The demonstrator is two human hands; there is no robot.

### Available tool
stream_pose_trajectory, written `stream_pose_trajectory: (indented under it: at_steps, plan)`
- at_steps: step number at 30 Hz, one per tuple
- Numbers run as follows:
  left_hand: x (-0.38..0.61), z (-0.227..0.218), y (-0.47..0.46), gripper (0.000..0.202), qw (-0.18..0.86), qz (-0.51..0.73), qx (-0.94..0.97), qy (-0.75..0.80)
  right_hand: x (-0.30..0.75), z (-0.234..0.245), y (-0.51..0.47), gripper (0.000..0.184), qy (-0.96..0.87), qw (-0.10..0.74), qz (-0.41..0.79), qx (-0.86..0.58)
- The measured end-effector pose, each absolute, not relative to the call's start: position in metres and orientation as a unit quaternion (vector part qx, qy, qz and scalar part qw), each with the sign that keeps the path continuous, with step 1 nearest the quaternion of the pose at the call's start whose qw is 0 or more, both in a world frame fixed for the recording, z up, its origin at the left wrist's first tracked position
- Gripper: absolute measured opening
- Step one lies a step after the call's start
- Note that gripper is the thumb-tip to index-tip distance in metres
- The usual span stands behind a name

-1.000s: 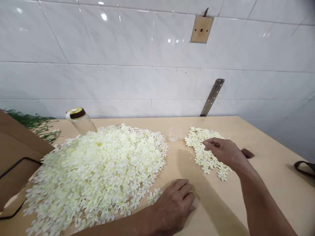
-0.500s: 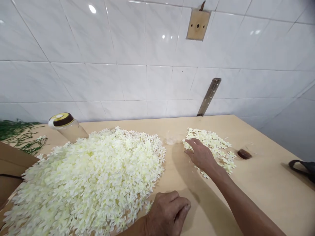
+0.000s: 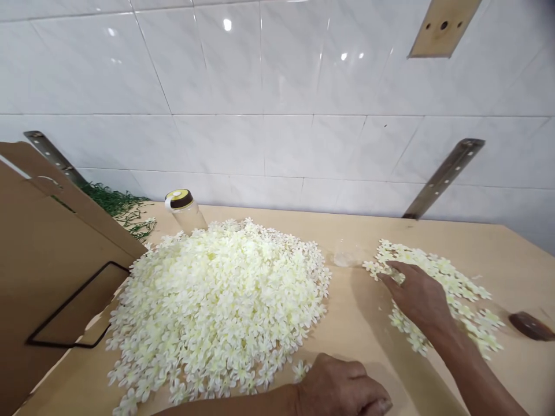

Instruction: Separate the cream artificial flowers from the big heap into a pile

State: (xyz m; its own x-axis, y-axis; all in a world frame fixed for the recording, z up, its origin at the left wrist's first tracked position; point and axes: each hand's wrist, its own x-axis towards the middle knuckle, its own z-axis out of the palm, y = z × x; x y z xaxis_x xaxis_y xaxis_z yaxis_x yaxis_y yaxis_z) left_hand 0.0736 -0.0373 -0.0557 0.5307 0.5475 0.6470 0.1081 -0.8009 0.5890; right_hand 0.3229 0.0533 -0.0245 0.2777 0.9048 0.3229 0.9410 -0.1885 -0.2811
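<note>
The step in hand appears to be fine handling of loose flower heads at the smaller of two groups. The right hand [image 3: 418, 294] reaches over a thin spread of pale cream artificial flowers [image 3: 453, 280] on the right part of the light wood-toned tabletop [image 3: 342, 329]. Its thumb and forefinger form a narrow grip at the near-left edge of that spread, with a flower showing at the gap; whether the flower is pinched or simply lies beneath cannot be told.

The left hand [image 3: 342, 387] is low at the bottom edge of the view, its fingers curled in. Its palm is turned away, so I cannot tell whether it holds anything. A single cream flower [image 3: 300, 370] lies just beside it, at the near-right fringe of a large, thick mound of cream-white artificial flowers [image 3: 221, 289].

Between the two groups, toward the wall, sits a small clear, colourless item [image 3: 347, 259], too faint to identify. A dark brown glossy object [image 3: 531, 325] lies to the right of the spread.

As a judgement, the next move calls for a light fingertip pinch, since the thin petals overlap and neighbours could easily drag along.
</note>
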Motion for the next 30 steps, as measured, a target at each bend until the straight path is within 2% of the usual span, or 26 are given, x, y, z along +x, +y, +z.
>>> stream_pose_trajectory:
  at_steps: [3, 6, 9, 11, 14, 17, 23, 30]
  plan:
    - [0.069, -0.047, -0.035, 0.016, 0.292, 0.414, 0.836, 0.209, 0.322, -0.004, 0.045, 0.046, -0.524, 0.273, 0.037, -0.806]
    - [0.059, -0.035, -0.029, 0.020, 0.338, 0.378, 0.823, 0.256, 0.312, 0.011, 0.034, 0.044, -0.466, 0.368, 0.149, -0.791]
    - [0.052, -0.031, -0.024, 0.020, 0.364, 0.368, 0.804, 0.294, 0.296, 0.013, 0.026, 0.049, -0.402, 0.518, 0.382, -0.651]
    - [0.051, -0.032, -0.021, 0.019, 0.374, 0.382, 0.788, 0.304, 0.284, 0.010, 0.023, 0.043, -0.353, 0.558, 0.518, -0.544]
    - [0.052, -0.034, -0.021, 0.019, 0.383, 0.406, 0.769, 0.312, 0.271, 0.003, 0.018, 0.032, -0.299, 0.540, 0.639, -0.459]
    - [0.051, -0.032, -0.020, 0.018, 0.385, 0.420, 0.757, 0.319, 0.266, -0.002, 0.015, 0.029, -0.289, 0.513, 0.684, -0.430]
    - [0.050, -0.032, -0.020, 0.019, 0.434, 0.418, 0.719, 0.345, 0.267, -0.009, 0.012, 0.032, -0.335, 0.475, 0.696, -0.422]
    - [0.056, -0.028, -0.022, 0.036, 0.600, 0.394, 0.586, 0.376, 0.265, 0.000, 0.005, 0.041, -0.496, 0.360, 0.622, -0.488]
